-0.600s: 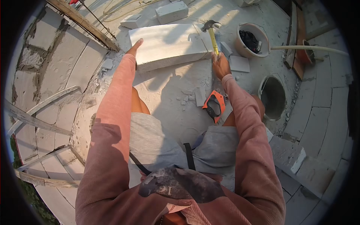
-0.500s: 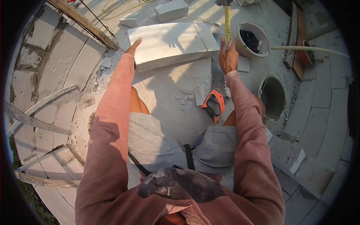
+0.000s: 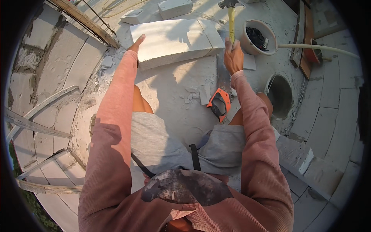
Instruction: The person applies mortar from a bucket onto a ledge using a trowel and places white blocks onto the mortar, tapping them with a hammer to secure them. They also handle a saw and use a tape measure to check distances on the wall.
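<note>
A white aerated-concrete block point(image 3: 166, 40) lies in front of me, with a cut line crossing its top near the right end. My left hand point(image 3: 136, 43) holds the block's left end, its thumb along the top edge and its fingers hidden by the hand and block. Closed around the yellow handle of a claw hammer point(image 3: 231, 24) is my right hand point(image 3: 234, 58). The hammer's head points away from me, up and right of the block. Below the block, a handsaw with an orange and black handle point(image 3: 220, 103) rests on the floor near my right knee.
Small block chips point(image 3: 204, 94) lie beside the saw. A pale bucket point(image 3: 275, 36) holding dark material stands at the right, with a grey bucket point(image 3: 280, 96) nearer me. Loose blocks point(image 3: 175, 8) sit farther off. Block walls rise on both sides; wooden pieces point(image 3: 38, 125) lean left.
The hammer has come slightly lower in the picture, and more of its head shows. My right hand keeps its grip. My left hand stays on the block; the whole view has shifted a little.
</note>
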The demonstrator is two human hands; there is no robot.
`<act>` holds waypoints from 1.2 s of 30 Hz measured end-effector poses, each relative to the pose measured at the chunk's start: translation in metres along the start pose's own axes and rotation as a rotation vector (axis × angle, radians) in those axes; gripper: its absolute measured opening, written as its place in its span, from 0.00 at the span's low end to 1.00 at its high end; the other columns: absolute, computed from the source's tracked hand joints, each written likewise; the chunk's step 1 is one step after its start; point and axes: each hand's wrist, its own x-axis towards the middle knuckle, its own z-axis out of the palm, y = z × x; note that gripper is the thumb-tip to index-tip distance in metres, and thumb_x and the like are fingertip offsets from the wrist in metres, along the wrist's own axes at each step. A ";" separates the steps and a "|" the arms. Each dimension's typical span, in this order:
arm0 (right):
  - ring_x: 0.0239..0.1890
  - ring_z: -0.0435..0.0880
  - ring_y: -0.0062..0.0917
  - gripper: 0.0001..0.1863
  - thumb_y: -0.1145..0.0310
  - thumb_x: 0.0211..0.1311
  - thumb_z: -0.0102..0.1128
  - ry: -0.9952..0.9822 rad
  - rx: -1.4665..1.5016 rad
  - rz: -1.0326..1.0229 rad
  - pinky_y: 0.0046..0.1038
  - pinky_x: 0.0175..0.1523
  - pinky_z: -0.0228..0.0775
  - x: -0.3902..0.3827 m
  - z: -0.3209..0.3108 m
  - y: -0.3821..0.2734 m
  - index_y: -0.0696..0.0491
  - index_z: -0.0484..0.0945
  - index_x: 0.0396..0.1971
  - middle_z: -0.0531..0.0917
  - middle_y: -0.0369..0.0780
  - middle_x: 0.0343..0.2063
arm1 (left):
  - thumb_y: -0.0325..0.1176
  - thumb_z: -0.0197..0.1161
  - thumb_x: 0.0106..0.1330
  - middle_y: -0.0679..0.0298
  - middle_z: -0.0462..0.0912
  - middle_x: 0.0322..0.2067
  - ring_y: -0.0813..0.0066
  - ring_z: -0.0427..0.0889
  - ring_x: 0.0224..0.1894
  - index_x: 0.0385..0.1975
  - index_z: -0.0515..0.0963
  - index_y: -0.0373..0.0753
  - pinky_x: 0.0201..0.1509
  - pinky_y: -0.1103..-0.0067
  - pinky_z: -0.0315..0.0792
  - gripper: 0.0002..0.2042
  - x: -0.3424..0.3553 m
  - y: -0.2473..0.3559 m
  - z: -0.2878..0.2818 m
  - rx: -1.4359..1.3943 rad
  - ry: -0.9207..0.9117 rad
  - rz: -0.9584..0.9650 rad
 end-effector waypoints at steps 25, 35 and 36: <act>0.27 0.80 0.37 0.26 0.52 0.72 0.56 0.547 0.674 -0.277 0.44 0.40 0.75 0.075 -0.073 -0.056 0.59 0.62 0.49 0.77 0.44 0.22 | 0.59 0.76 0.49 0.51 0.79 0.57 0.60 0.77 0.58 0.61 0.73 0.33 0.62 0.68 0.69 0.44 0.011 -0.002 -0.008 -0.063 0.024 -0.081; 0.41 0.85 0.50 0.24 0.48 0.72 0.50 -0.366 0.002 0.420 0.44 0.47 0.74 -0.037 0.073 0.049 0.58 0.75 0.43 0.83 0.57 0.35 | 0.58 0.77 0.48 0.49 0.76 0.59 0.57 0.76 0.60 0.63 0.71 0.30 0.64 0.66 0.68 0.47 0.024 -0.022 -0.040 0.100 0.071 -0.022; 0.34 0.87 0.46 0.24 0.47 0.72 0.51 -0.294 0.040 0.326 0.42 0.40 0.77 -0.018 0.066 0.040 0.57 0.75 0.39 0.83 0.54 0.31 | 0.58 0.78 0.48 0.49 0.76 0.59 0.57 0.76 0.61 0.63 0.70 0.30 0.64 0.66 0.68 0.47 0.022 -0.017 -0.041 0.111 0.066 0.106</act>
